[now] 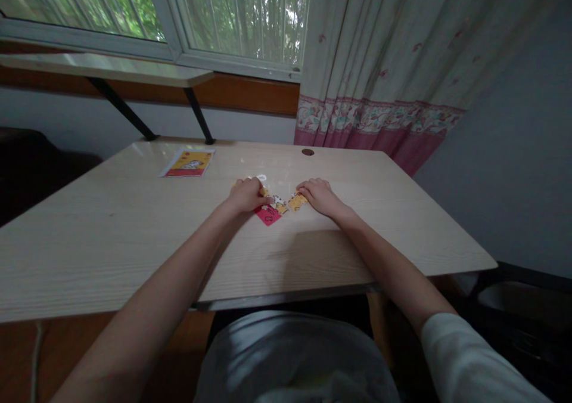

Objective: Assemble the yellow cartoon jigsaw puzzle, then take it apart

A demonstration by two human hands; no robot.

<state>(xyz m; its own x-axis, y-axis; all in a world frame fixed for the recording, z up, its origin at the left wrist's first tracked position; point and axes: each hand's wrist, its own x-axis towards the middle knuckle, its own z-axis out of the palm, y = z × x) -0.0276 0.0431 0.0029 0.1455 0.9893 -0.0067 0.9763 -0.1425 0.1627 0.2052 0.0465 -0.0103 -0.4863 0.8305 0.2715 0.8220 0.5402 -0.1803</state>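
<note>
Your two hands work near the middle of the desk, with bare top in front of them toward your body and out to both sides. The near edge runs just before your torso, under both your forearms, and the right side slants away from a front corner that lies well apart from your right hand. Your left hand has its thumb and fingers closed on the joined puzzle section, a red corner with yellow and white parts, lying on the desktop. Your right hand's fingertips touch the upper edge of the yellow puzzle piece, just beside that section; its thumb is hidden, so you cannot tell whether the grip is clamped. Beyond your left hand, toward the far left, a yellow-and-red picture sheet lies flat. Behind it, two black supports rise from the far edge to a raised shelf, limiting the room there. A round hole opens near the far edge, past your right hand. The curtain hangs behind that edge, to the right of the window.
</note>
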